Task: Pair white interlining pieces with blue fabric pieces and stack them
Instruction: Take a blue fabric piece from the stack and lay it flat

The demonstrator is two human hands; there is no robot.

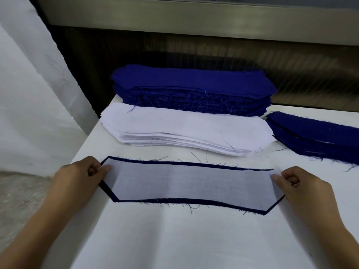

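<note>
At 9 o'clock of the view, a pale sheet [29, 94] is seen hanging beside the white worktop [174, 239]. At 8 o'clock, the left hand [81, 175] is laid on the worktop's left edge with its fingers curled, and the left end of a white interlining piece [190, 183] is pinched between its thumb and fingers. This thin, see-through piece is spread flat at 6 o'clock from the centre, on top of a blue fabric piece [194, 201] of the same long, pointed shape. The blue is left showing only as a narrow dark border along the near edge, the far edge and the left tip, with loose threads fringing it. Just beyond the pair, toward 12 o'clock, a stack of white interlining [184, 125] is set, its sheets slightly fanned at the near edge. Directly behind it, touching its far side, a taller stack of blue fabric [190, 82] is placed at the back of the worktop. At 3 o'clock, a lower blue pile [314, 136] is laid at an angle, close to the right tip of the white stack. At 4 o'clock, the right hand [303, 189] is curled, and the right end of the interlining piece is pinched by its thumb and fingers.
</note>
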